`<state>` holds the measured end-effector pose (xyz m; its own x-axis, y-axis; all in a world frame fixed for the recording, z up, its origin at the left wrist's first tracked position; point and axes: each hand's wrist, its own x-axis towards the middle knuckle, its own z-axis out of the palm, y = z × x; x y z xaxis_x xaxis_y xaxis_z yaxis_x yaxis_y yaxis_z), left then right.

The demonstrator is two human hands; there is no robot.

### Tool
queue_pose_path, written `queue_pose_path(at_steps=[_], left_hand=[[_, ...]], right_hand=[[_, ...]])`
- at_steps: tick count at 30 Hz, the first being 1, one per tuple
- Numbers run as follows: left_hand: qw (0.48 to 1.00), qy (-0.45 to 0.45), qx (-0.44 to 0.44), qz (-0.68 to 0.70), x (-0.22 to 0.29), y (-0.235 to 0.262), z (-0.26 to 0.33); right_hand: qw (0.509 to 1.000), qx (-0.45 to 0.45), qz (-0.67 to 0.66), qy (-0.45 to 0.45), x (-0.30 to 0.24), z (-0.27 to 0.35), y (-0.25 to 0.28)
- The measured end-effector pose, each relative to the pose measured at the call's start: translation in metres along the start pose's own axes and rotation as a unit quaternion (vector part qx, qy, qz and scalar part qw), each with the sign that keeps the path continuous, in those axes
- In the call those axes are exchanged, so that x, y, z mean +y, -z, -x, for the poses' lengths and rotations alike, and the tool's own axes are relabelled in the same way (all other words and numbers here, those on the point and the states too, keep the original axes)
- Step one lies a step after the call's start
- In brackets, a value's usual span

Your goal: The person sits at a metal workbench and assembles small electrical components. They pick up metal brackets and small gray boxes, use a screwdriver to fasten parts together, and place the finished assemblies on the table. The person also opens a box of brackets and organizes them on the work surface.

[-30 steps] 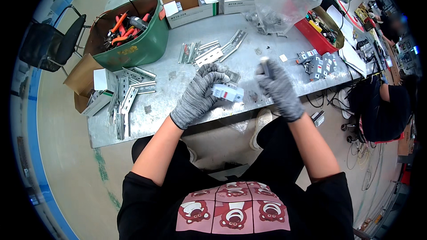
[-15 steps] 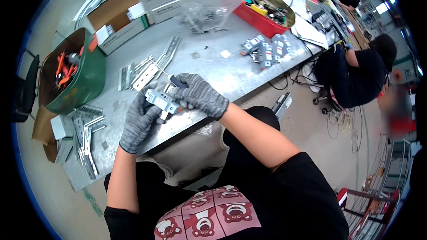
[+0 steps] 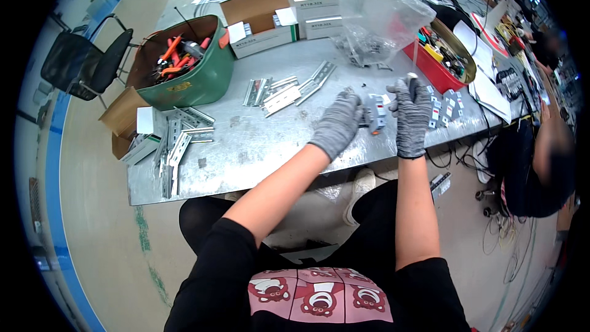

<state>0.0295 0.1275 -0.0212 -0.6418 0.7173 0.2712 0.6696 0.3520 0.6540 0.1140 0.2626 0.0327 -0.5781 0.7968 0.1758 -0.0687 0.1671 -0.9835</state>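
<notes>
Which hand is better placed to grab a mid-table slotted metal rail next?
Left, probably: the left hand is nearer the slotted metal rails, though whether it touches the gray module is unclear. The right hand is farther off and holds a dark-handled tool.

Grey module (image 3: pixel 377 112); green tub (image 3: pixel 206 83).

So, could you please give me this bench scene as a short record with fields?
Left hand: gloved, beside a grey block; contact unclear
Right hand: gloved, holding a dark-handled tool
Table middle: slotted metal strips
Table left: green bin of tools
Far side: open cardboard box, clear plastic bag
Table right: red bin, more grey blocks
</notes>
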Motion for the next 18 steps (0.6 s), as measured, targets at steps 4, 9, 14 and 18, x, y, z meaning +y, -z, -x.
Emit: queue_pose_path(at_steps=[4,9,14,18], left_hand=[[0.997,-0.019,0.002,-0.073,0.020,0.023,-0.002],[0.980,0.053,0.095,-0.167,-0.054,0.083,-0.010],[0.959,0.115,-0.012,-0.259,-0.050,0.086,-0.070],[0.960,0.172,-0.090,-0.204,-0.061,0.063,-0.095]], right_hand=[[0.996,0.039,-0.080,0.020,-0.009,-0.006,0.012],[0.992,0.001,-0.124,-0.024,-0.022,-0.002,0.000],[0.991,-0.029,-0.124,-0.028,-0.025,0.009,-0.020],[0.990,-0.020,-0.137,-0.024,-0.021,0.004,-0.023]])
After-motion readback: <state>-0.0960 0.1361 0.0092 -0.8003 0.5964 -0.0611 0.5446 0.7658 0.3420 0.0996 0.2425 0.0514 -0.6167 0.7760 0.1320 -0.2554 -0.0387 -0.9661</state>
